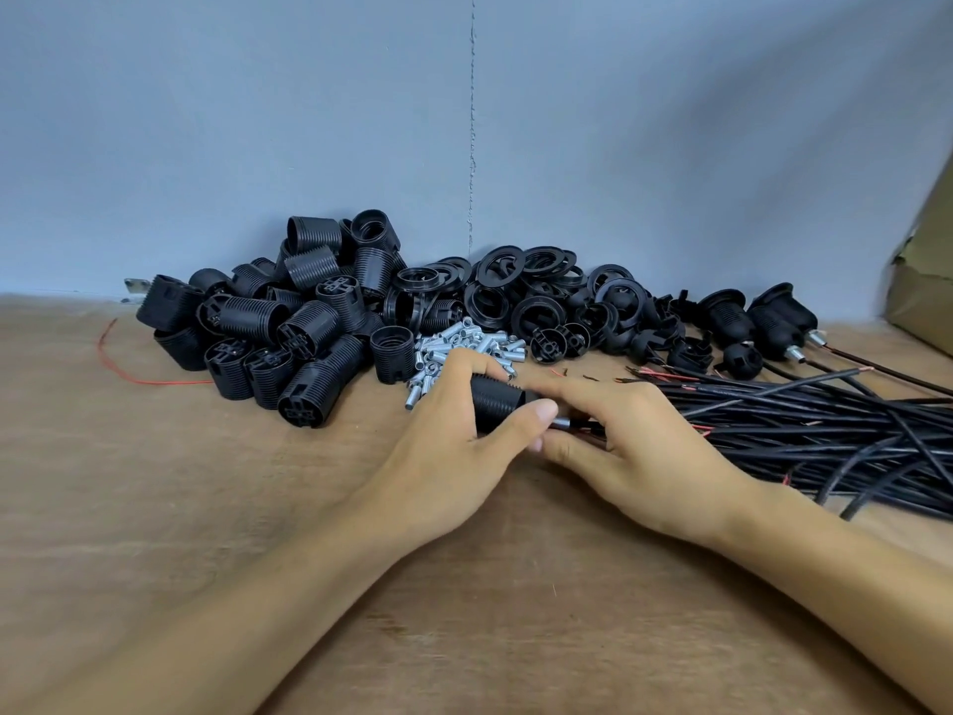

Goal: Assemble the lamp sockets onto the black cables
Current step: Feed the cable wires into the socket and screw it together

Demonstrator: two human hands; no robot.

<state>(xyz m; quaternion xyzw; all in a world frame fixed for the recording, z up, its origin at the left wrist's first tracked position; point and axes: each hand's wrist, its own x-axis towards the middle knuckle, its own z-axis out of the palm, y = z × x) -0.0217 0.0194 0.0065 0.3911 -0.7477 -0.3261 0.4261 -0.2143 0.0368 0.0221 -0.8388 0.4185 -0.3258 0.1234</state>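
Left grip (464,420) was curled right round a ribbed black socket (495,402), thumb across it, holding it on its side low over the worktop (154,508). Right grip (634,441) sat just beside it, fingers pinched on the black cable (588,428), with a little metal sleeve (562,422) showing between the two grips. Looked to me like the cable end was going into the socket's base, so mid-assembly on this one. My tip: keep the socket dead steady in the left grip and do the pushing or twisting from the right, straight in line with the socket, so the sleeve doesn't go in crooked and the bare wire ends don't fold back. Couldn't see the joint itself, a thumb hid it. Spare sockets (289,322) were heaped beyond and left of the left grip, loose sleeves (464,343) just behind it, the cable bundle (825,430) right of the right grip, and finished ones (763,317) beyond that.
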